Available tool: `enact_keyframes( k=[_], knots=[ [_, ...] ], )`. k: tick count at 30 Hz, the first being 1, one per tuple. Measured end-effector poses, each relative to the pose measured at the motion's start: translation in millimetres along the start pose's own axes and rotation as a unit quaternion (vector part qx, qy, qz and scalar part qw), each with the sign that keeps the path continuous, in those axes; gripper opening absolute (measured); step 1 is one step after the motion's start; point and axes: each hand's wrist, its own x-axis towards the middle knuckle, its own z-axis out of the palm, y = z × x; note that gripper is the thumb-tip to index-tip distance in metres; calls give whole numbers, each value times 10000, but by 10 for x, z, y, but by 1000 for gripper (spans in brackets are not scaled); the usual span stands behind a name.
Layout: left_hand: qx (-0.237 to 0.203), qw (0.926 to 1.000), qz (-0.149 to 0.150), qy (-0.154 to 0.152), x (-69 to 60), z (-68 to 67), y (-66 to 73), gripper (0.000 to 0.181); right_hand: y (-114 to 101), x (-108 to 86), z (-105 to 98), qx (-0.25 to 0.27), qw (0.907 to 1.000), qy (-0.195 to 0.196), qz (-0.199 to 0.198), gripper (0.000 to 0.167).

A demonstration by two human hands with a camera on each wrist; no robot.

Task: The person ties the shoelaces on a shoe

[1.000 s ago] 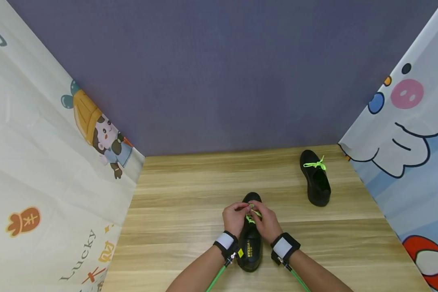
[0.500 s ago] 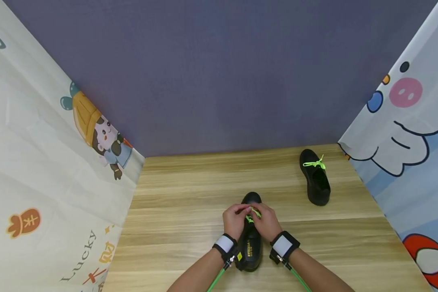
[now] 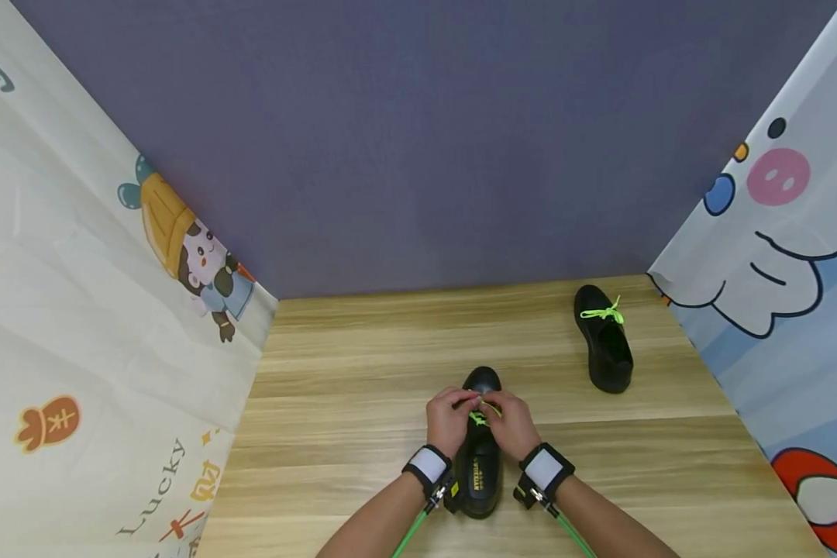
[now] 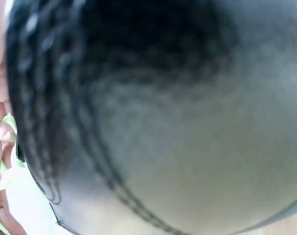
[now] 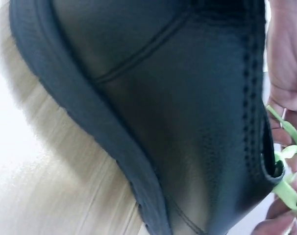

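Observation:
A black leather shoe [image 3: 480, 484] lies on the floor with its toe pointing away from me. Both hands meet over its bright green shoelace [image 3: 477, 418]. My left hand [image 3: 449, 422] pinches the lace from the left side; my right hand [image 3: 516, 426] pinches it from the right, fingertips nearly touching. In the right wrist view, the green lace [image 5: 287, 192] loops between fingers at the right edge, beside the shoe's side [image 5: 187, 107]. The shoe's upper [image 4: 187, 147] fills most of the left wrist view, blurred. How the strands cross under the fingertips is hidden.
A second black shoe [image 3: 610, 368] stands farther right, its green lace [image 3: 602, 313] tied in a bow. Wood-grain floor [image 3: 349, 372] surrounds both shoes. A grey-blue panel [image 3: 418, 155] rises behind, with printed white curtains [image 3: 77, 294] on either side.
Both hands stay over the shoe's laces. Their fingertips shift slightly, the right ones lower and a little away from the left. Neither shoe has visibly moved.

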Motion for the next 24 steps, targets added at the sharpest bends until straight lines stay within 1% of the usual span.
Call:
enact_keyframes(
  k=[3,7,10,13,16,19,21,24],
  knots=[
    [84,9999,-87,-80,9,-9,1,8,0,-6,-10,420,9987,-119,257,21],
    [126,9994,-236,-237,22,-16,2,7,7,-11,-25,945,9938,-272,519,32],
    [121,9986,-358,-364,29,-23,-4,6,26,-21,-41,1100,9915,-413,564,38],
    [103,9971,-536,-531,40,-36,-14,2,61,-34,-49,1075,9918,-566,405,42],
    [115,9945,-714,-760,55,-53,-14,6,102,-42,-44,948,9940,-536,47,41],
    [133,9917,-810,-989,65,-82,-8,8,147,-47,-27,685,9958,-327,-520,39],
    [112,9899,-842,-1133,68,-106,-4,8,178,-50,-15,510,9939,-174,-958,35],
    [-47,9865,-935,-1346,74,-141,1,8,213,-54,-5,300,9883,-11,-1493,31]
  ],
)
